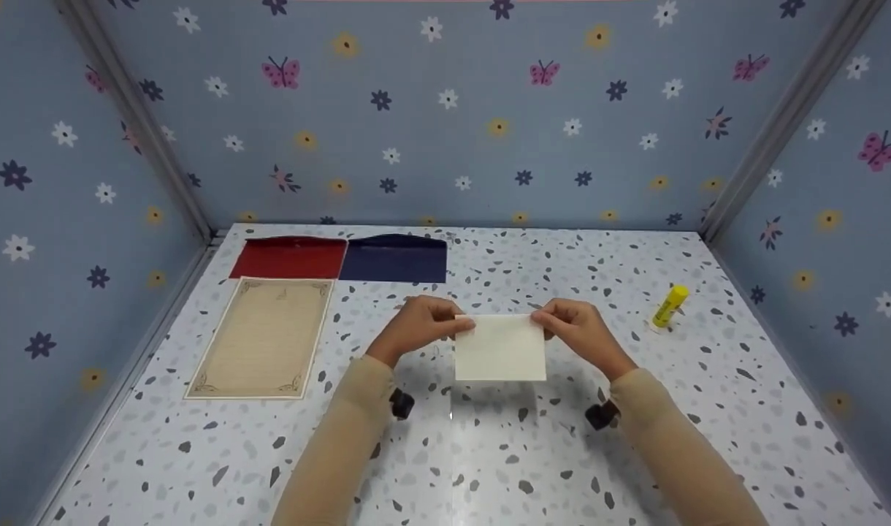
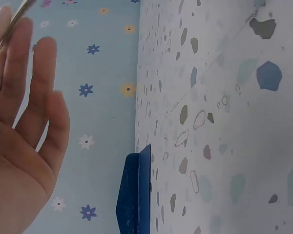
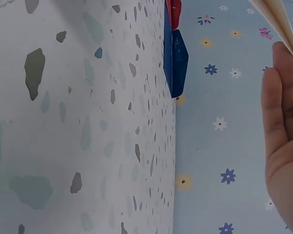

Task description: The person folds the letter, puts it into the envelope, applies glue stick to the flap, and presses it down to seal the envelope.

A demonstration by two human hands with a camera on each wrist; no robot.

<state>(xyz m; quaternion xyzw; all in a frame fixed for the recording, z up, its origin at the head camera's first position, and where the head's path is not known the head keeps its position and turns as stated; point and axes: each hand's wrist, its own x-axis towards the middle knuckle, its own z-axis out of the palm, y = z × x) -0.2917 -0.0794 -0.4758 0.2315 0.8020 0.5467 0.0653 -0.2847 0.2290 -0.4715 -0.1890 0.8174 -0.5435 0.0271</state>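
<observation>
A small cream sheet of paper, seemingly folded (image 1: 500,349), is held up above the speckled table between both hands. My left hand (image 1: 423,325) pinches its upper left corner between thumb and fingers. At the upper right corner, my right hand (image 1: 575,329) pinches it the same way. In the left wrist view the left hand (image 2: 27,112) shows several fingers extended, with the paper's edge at the top corner. The right wrist view has the right hand (image 3: 285,117) at its right edge, the paper (image 3: 278,22) seen edge-on, its layers slightly apart.
A tan sheet with an ornate border (image 1: 261,340) lies at the left. Behind it are a red envelope (image 1: 291,259) and a dark blue envelope (image 1: 394,263), flaps raised. A yellow glue stick (image 1: 670,307) stands at the right. Patterned walls (image 1: 445,109) enclose the table (image 1: 533,467).
</observation>
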